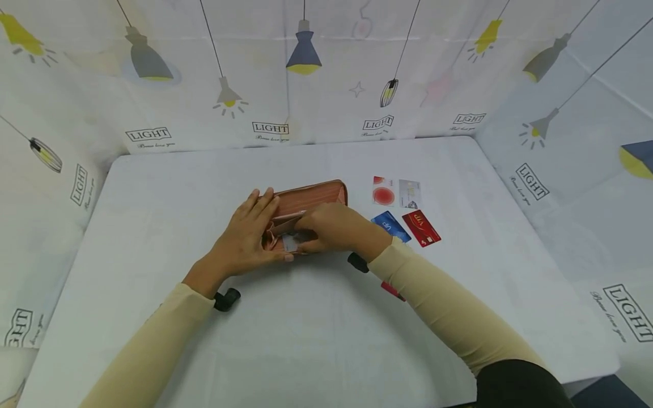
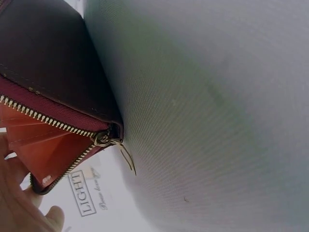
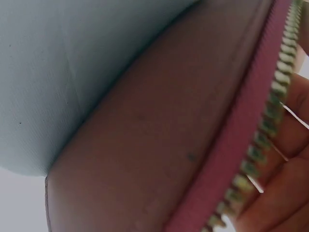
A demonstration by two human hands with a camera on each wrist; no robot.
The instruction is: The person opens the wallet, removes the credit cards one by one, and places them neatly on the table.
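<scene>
A brown zip-around wallet point(image 1: 308, 198) lies spread apart near the middle of the table, its orange-brown lining showing. My left hand point(image 1: 246, 235) holds its left end, fingers stretched over the far flap and thumb along the near edge. Reaching into the wallet, my right hand point(image 1: 331, 226) pinches a pale card point(image 1: 290, 242) between thumb and fingers; most of that card is hidden. The left wrist view shows the gold zipper point(image 2: 48, 121) and its pull point(image 2: 128, 157). Fingers point(image 3: 294, 130) appear behind the zipper teeth in the right wrist view.
Right of the wallet lie a white card with a red circle point(image 1: 384, 191), a silver card point(image 1: 410, 194), a blue VIP card point(image 1: 390, 225) and a red VIP card point(image 1: 421, 228). Another red card point(image 1: 393, 290) is partly covered by the right sleeve. Lamp-printed cloth surrounds the white table point(image 1: 285, 351).
</scene>
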